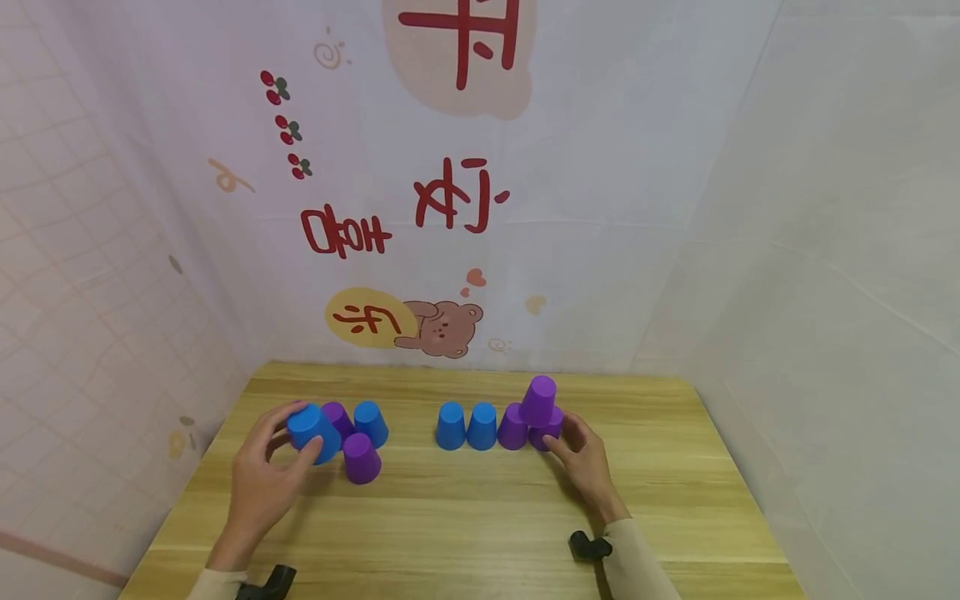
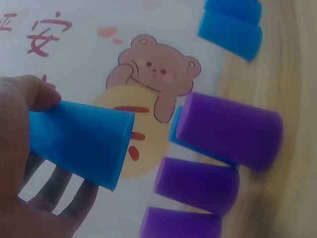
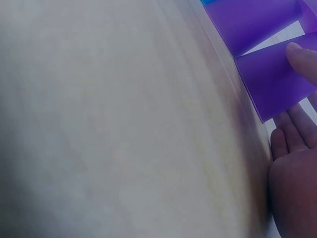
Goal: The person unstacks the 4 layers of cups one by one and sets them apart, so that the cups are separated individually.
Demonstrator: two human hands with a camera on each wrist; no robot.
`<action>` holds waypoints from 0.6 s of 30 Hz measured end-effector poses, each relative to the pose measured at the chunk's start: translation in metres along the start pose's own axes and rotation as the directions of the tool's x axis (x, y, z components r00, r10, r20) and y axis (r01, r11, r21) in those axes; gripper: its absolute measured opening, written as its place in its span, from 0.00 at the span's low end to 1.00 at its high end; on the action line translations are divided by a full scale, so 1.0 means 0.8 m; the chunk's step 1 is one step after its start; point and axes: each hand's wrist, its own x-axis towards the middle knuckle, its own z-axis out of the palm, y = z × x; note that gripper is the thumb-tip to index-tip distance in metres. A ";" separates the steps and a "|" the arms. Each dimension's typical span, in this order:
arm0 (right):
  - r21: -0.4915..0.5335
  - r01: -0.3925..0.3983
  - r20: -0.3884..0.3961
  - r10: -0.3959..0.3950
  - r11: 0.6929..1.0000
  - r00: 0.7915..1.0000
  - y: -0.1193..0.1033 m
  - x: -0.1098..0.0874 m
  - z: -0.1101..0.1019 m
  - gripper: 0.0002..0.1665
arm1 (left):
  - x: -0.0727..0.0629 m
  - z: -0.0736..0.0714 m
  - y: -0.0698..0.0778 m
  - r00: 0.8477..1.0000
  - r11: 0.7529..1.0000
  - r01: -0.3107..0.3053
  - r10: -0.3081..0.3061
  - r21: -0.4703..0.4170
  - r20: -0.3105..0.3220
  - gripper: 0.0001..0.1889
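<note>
My left hand (image 1: 258,483) grips an upside-down blue cup (image 1: 307,429), thumb on one side and fingers on the other. In the left wrist view this blue cup (image 2: 81,141) hangs apart from the purple cups beside it. A purple cup (image 1: 362,458), another purple cup (image 1: 337,421) and a blue cup (image 1: 371,423) stand mouth-down just right of that hand. My right hand (image 1: 587,467) holds the purple cup (image 1: 543,433) at the right end of a row, its thumb on the front. A purple cup (image 1: 538,402) sits on top, across this cup and the neighbouring purple cup (image 1: 513,427).
Two blue cups (image 1: 451,427) stand mouth-down side by side, left of the stacked purple ones. The wooden table (image 1: 420,533) runs back to a white printed cloth (image 1: 585,275); cloth also hangs at both sides.
</note>
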 end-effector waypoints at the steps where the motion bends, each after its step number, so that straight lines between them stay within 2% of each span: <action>1: 0.001 -0.001 0.000 0.001 1.000 1.000 0.000 0.000 0.000 0.35 | 0.000 -0.001 -0.002 1.000 1.000 0.003 -0.003 0.003 -0.003 0.34; 9: 0.015 -0.005 -0.002 0.005 1.000 1.000 -0.002 -0.001 0.001 0.35 | -0.003 -0.001 -0.019 1.000 1.000 0.011 -0.011 0.004 -0.010 0.33; 18: 0.010 -0.008 -0.009 0.008 1.000 1.000 0.001 0.000 0.001 0.35 | -0.017 0.010 -0.045 0.999 0.998 0.049 -0.048 0.049 -0.007 0.32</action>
